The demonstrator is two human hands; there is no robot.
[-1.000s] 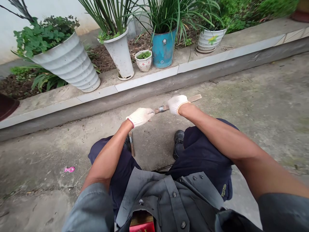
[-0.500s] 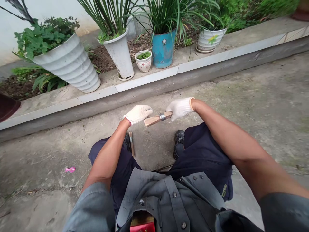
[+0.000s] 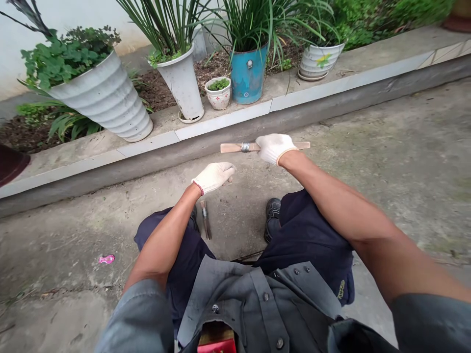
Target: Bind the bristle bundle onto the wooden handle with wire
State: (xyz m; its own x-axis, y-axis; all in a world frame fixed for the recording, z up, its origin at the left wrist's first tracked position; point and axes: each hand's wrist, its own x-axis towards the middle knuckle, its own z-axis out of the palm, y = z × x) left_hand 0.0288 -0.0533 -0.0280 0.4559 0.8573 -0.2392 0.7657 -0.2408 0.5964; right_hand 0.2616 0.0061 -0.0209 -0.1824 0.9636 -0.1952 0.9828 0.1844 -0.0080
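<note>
Both of my hands wear white knit gloves. My right hand [image 3: 274,147] is closed round a flat wooden stick with a metal band [image 3: 235,147], holding it level in front of me, above the ground. My left hand [image 3: 213,176] hangs lower and to the left, fingers curled, clear of the stick; a small brownish bit shows at its fingertips, too small to name. A second thin tool with a metal band [image 3: 206,223] hangs or lies below the left hand, beside my left knee.
I sit with my knees apart over a concrete floor. A raised concrete kerb [image 3: 228,130] runs across ahead, carrying several plant pots: a big white ribbed pot [image 3: 106,98], a tall white pot [image 3: 184,83], a blue pot [image 3: 248,73]. A pink scrap [image 3: 106,258] lies at left.
My right hand has lifted the stick up and away from the left hand and turned it level. The left hand has let go of its end and stayed low.
</note>
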